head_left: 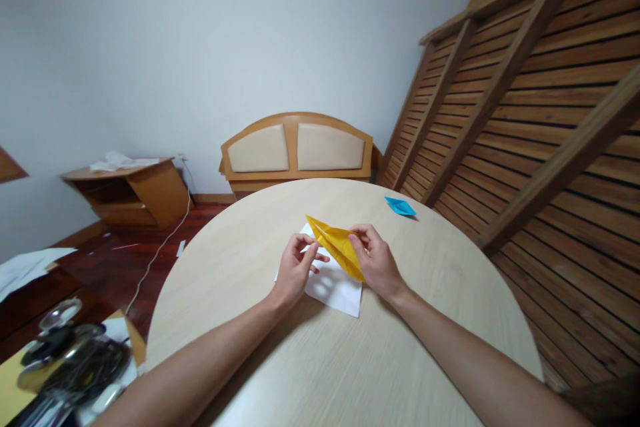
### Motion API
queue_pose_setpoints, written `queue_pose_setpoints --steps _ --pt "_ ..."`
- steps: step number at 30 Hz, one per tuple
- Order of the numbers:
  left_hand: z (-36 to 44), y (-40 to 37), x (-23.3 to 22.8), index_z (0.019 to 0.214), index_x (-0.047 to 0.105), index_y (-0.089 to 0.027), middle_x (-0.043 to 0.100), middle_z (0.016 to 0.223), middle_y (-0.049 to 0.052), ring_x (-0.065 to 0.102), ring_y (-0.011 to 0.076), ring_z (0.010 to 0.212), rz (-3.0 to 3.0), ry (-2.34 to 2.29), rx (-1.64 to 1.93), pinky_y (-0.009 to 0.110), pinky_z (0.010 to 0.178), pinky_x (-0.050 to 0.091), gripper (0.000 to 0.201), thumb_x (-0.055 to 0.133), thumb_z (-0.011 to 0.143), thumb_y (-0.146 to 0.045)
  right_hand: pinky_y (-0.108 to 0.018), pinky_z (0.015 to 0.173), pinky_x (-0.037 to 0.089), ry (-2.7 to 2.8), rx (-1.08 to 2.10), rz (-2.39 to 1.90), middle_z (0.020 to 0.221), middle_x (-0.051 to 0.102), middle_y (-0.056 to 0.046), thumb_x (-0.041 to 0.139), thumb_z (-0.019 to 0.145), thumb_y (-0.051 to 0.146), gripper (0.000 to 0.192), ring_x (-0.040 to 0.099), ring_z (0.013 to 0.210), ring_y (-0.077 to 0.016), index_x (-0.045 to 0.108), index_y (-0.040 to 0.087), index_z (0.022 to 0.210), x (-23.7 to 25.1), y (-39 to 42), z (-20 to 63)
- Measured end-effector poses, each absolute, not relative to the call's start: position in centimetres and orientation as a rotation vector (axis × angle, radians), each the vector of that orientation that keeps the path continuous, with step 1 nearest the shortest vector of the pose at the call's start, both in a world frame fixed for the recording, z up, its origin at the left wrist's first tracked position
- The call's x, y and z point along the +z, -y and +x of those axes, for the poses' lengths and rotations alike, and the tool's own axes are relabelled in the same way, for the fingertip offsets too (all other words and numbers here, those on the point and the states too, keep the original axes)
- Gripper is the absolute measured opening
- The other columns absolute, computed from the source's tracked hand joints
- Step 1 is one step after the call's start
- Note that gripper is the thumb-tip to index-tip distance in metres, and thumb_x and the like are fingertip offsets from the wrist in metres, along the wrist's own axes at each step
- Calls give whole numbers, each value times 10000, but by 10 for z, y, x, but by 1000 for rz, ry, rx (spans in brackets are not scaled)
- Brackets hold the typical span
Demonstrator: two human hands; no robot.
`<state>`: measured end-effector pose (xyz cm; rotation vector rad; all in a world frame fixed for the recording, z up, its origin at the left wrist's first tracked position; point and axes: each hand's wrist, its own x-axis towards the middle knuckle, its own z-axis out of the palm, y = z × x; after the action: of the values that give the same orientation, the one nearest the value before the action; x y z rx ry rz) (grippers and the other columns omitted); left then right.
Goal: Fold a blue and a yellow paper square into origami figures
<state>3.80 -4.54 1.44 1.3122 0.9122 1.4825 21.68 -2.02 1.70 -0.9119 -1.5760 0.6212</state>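
Pale round surface [310,360], white sheet [335,290] under both hands. Left hand [295,270] and right hand [377,260] pinching folded yellow paper [340,247]. Uneven pull likely to tear or skew a crease.

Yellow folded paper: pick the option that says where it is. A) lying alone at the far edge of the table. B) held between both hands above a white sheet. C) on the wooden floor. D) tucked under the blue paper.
B: the yellow folded paper is pinched by the left hand and the right hand over the white sheet, while the blue paper lies apart, farther back on the table.
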Motion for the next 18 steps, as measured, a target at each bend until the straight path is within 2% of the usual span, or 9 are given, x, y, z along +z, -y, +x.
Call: queue_pose_setpoints --steps 4,6,8,11,13,15,18 --pt "40 45 11 1154 558 -218 591 1218 93 655 184 895 1385 -861 1440 215 561 516 509 761 775 -492 -287 603 509 1470 906 -814 858 665 -24 552 928 458 256 635 691 -177 523 245 1067 20 22 214" --pt "41 44 10 1194 568 -217 602 1239 109 636 214 975 1390 -823 1375 223 585 527 535 758 778 -495 -268 571 496 1439 1001 -776 829 654 -4 588 902 468 278 614 648 -161 506 255 1061 20 23 213" --pt "41 43 10 1150 608 -200 646 1160 107 629 227 987 1385 -813 1323 223 593 524 516 757 770 -516 -263 590 501 1451 1034 -757 850 651 -5 621 875 464 262 615 680 -157 532 248 992 19 23 212" --pt "41 43 12 1008 674 -176 679 1019 91 632 208 899 1368 -851 1275 226 589 515 467 763 745 -552 -276 625 522 1510 1048 -770 888 662 -24 594 890 450 228 627 742 -169 587 227 940 17 21 211" --pt "41 43 13 934 692 -175 680 954 76 629 192 849 1336 -875 1273 231 592 513 446 771 729 -562 -304 683 545 1551 1017 -780 926 683 -41 528 934 436 236 645 807 -187 614 222 982 16 21 212" --pt "41 43 14 880 693 -175 675 903 61 626 181 816 1302 -888 1281 233 596 511 436 783 709 -567 -343 804 553 1599 925 -758 1031 693 -62 484 966 413 248 651 944 -206 621 223 1047 16 20 214" --pt "41 44 15 839 680 -169 661 858 47 623 171 780 1276 -887 1272 241 614 518 458 794 683 -584 -390 929 528 1679 759 -731 1155 669 -78 488 975 364 237 634 1067 -212 593 235 1144 17 22 218"
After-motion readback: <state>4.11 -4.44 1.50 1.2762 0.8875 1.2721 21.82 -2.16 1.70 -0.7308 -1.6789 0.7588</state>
